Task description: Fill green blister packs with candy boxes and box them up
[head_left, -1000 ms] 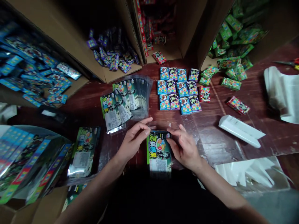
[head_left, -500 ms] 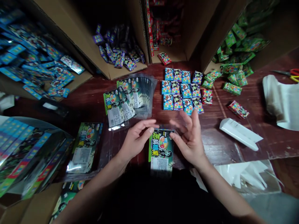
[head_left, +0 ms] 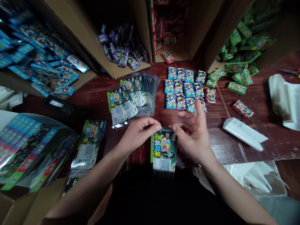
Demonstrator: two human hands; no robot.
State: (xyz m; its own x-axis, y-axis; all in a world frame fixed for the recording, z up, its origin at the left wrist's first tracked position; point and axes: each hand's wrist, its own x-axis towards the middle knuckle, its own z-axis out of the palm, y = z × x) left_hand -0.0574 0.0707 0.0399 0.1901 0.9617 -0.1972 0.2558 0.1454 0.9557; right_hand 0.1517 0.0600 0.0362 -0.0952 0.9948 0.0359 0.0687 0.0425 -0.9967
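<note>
A dark green printed candy packet (head_left: 164,150) with a pale label panel lies against the front edge of the table, right before my body. At its top left corner my left hand (head_left: 144,129) pinches the upper edge between thumb and forefinger. My right hand (head_left: 193,131) has its thumb and a finger closed at the top right corner, while another finger points up. Beyond the hands stand rows of small blue and purple candy boxes (head_left: 180,82), with a red candy box (head_left: 211,96) beside them. Fanned printed plastic bags (head_left: 124,104) lie to the left.
Cardboard cartons at the back hold blue boxes (head_left: 61,59), purple boxes (head_left: 123,57), red boxes (head_left: 167,56) and green boxes (head_left: 236,67). Another packet (head_left: 89,143) and filled packs (head_left: 30,150) are at left. A white paper roll (head_left: 243,132) lies at right.
The fingers of both hands have drawn in onto the packet's top edge. My right hand's fingers have curled from a more spread pose. The whole view has shifted slightly.
</note>
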